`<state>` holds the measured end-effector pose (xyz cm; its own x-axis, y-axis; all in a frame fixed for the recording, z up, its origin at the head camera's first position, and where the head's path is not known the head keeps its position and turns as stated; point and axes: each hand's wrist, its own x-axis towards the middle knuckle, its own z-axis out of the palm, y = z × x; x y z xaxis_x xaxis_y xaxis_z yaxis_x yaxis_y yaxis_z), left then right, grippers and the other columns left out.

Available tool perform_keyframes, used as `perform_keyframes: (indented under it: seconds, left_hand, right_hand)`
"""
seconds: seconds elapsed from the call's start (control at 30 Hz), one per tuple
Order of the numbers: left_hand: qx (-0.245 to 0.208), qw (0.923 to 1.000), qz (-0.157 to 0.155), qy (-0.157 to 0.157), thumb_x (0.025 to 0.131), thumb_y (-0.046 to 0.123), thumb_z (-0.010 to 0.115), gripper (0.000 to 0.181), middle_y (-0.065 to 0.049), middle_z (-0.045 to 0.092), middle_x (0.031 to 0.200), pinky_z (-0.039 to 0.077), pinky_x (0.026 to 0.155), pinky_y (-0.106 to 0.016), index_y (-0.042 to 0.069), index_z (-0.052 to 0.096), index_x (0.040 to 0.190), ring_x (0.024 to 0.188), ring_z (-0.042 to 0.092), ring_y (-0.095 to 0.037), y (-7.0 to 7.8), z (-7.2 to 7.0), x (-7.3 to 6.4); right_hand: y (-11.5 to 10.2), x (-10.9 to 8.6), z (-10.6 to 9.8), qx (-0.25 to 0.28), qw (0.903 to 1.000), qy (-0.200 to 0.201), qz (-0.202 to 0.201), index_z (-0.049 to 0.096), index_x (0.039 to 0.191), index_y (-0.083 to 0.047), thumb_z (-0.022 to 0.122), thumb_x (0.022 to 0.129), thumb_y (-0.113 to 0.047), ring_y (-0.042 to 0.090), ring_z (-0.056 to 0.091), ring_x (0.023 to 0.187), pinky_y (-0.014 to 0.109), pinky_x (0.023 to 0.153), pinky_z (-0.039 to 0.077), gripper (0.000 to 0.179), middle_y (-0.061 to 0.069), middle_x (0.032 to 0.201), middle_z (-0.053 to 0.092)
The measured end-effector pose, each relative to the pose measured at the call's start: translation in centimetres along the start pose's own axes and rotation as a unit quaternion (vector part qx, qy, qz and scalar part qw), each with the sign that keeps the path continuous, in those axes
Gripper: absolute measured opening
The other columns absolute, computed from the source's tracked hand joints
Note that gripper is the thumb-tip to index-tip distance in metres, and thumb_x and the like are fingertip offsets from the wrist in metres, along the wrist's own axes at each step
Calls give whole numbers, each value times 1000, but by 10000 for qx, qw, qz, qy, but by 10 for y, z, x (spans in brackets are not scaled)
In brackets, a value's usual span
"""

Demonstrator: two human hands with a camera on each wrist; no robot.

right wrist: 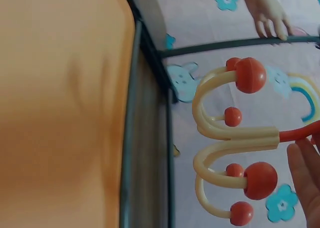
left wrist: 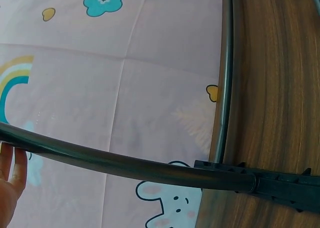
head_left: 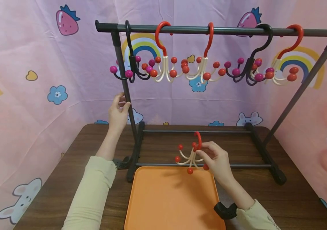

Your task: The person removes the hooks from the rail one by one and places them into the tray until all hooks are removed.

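Observation:
My right hand pinches a multi-arm hook hanger near the base of its red hook, holding it up above the far end of an orange tray. Cream arms tipped with red balls spread below the hook; the right wrist view shows this hanger close up. My left hand grips the left post of a black rack, thumb in front and fingers partly hidden behind. In the left wrist view only fingertips show against the post.
From the rack's top bar hang several similar hangers, such as a black one with magenta balls and a red-and-cream one. The rack's feet stand on a brown wooden table. A patterned cloth surrounds it.

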<state>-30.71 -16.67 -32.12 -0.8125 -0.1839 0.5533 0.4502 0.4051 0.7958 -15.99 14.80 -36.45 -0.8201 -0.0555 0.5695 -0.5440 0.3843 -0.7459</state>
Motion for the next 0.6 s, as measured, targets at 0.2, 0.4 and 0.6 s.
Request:
perform_keyframes:
  seconds: [0.2,0.4,0.6]
  left_hand:
    - [46,10000,9,1,91,16,54,38,-13,54,115,45,90,-37,13,47,128,102,55,-25,0,0,0]
    - [79,10000,2,10,91,15,54,37,-14,55,114,46,89,-37,12,48,128,101,56,-26,0,0,2]
    - [40,10000,-22,2,90,15,55,37,-13,55,113,47,88,-37,12,48,127,100,55,-23,0,-1,2]
  right_hand:
    - [22,-6,21,140,9990,-397,-172,65,93,-5,69,76,-2,16,66,79,22,70,52,18,5,90,67]
    - [24,-7,37,-155,9961,-831,-237,68,91,-10,72,74,-6,9,66,73,22,66,53,18,-2,88,69]
    - [23,-14,57,-213,9922,-1213,-210,69,90,-12,73,74,-9,6,65,74,20,66,52,17,-4,86,69]
